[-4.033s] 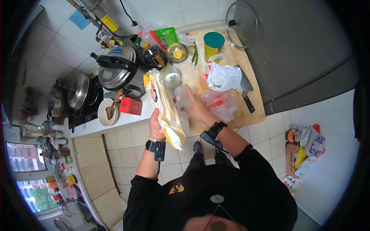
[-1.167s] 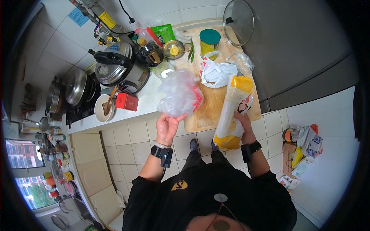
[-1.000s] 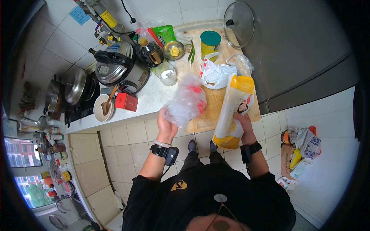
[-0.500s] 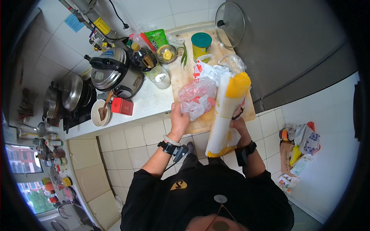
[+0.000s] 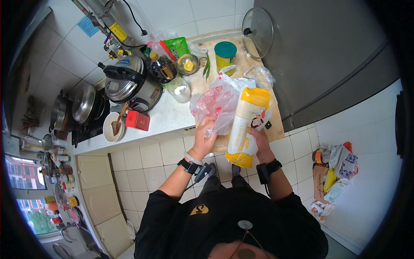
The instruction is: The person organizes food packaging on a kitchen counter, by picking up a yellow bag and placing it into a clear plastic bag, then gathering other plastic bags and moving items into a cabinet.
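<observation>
Here's the left hand (image 5: 205, 137), fingers closed on the near edge of a thin, translucent plastic bag with red printing (image 5: 212, 102), which spreads out ahead of the knuckles over a pale wooden cutting board (image 5: 276, 117); and there's the right hand (image 5: 260, 143), gripping a long yellow-and-white plastic-film packet (image 5: 241, 131), thumb on its face, the underside fingers out of sight! The packet slants up between the two hands, its upper end tipped away over the board, its lower yellow end nearest the body. It looks fairly light but long, likely firm along its length if those pale lines are sticks inside, and the film could be slippery; a broad hold around the middle should suit it, with no sharp bend in case the contents snap. The bag, by contrast, looks feather-light, limp and easily torn, best pinched at a gathered edge. Ahead and left of the left hand, a clear glass jar with white contents (image 5: 179, 90) stands on the white bench (image 5: 168, 119)
</observation>
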The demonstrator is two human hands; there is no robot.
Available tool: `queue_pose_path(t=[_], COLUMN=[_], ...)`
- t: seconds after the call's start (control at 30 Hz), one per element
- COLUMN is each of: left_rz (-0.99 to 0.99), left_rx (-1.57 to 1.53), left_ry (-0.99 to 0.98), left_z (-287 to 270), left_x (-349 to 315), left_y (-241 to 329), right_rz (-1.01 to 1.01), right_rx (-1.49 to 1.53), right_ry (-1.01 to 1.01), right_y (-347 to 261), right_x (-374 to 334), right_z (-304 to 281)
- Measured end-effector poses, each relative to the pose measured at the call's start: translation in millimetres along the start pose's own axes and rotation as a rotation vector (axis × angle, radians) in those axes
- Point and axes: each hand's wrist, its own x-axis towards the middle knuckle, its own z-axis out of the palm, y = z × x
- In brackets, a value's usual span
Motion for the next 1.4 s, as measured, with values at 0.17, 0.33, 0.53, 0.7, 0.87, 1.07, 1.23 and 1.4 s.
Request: queue_pose_path(t=[0.17,0.33,0.53,0.7,0.87,1.07,1.23,1.4], left_rz=[-0.207,-0.635,-0.729,-0.574,-0.642,-0.941,-1.039,-1.172], left_rx=[-0.16,-0.941,-0.808,-0.044,0.04,-0.018,-0.279,-0.639], left_ry=[0.034,0.35,0.069,-0.149,0.08,-0.126,-0.242,-0.26], left_z=[8,-28,-43,-20,0,9,17,24], left_x=[-17,-1,-7,-7,-3,10,13,14], left_y=[-9,-25,-54,-30,-51,-51,-34,-25], right_rz=[0.12,0.094,0.075,0.031,0.001,-0.234,-0.411,-0.872], right_rx=[-0.08,-0.109,-0.109,-0.129,-0.191,-0.264,0.123,-0.464], right_ry=[-0.059,-0.016,0.011,0.084,0.054,0.222,0.213,0.271], right_y=[-5,-15,-23,-29,-28,-48,-65,-14], right_x=[3,-8,-7,-3,6,-15,-19,18], right_z=[1,-6,-19,-22,-33,-15,31,30])
